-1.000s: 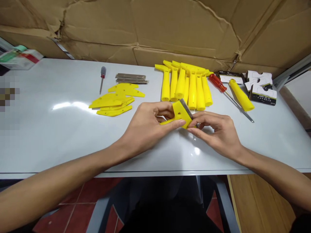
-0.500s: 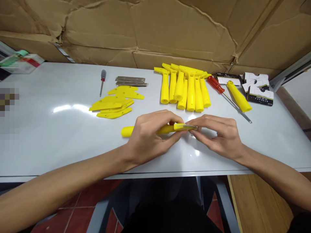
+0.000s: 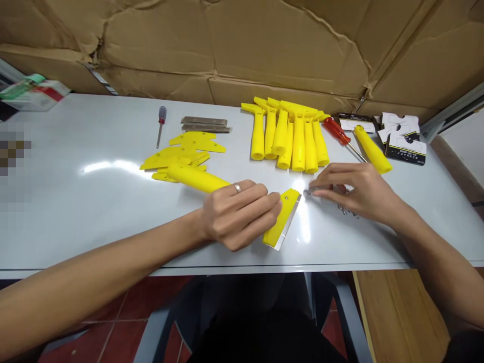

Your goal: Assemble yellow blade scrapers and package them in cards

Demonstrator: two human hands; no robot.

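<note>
Left hand (image 3: 242,217) wrapped round yellow scraper (image 3: 280,222); right hand (image 3: 353,189) pinching small metal fastener (image 3: 306,193) beside blade (image 3: 289,225); loose fasteners (image 3: 348,212) below right grip.

Screwdrivers (image 3: 338,132), metal blades (image 3: 204,121) and yellow scraper handles (image 3: 298,143) suggest a workshop

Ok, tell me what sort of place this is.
Probably a small assembly workspace: it has grouped yellow plastic T-shaped handles, flat grey metal strips and a red-handled metal screwdriver.
</note>
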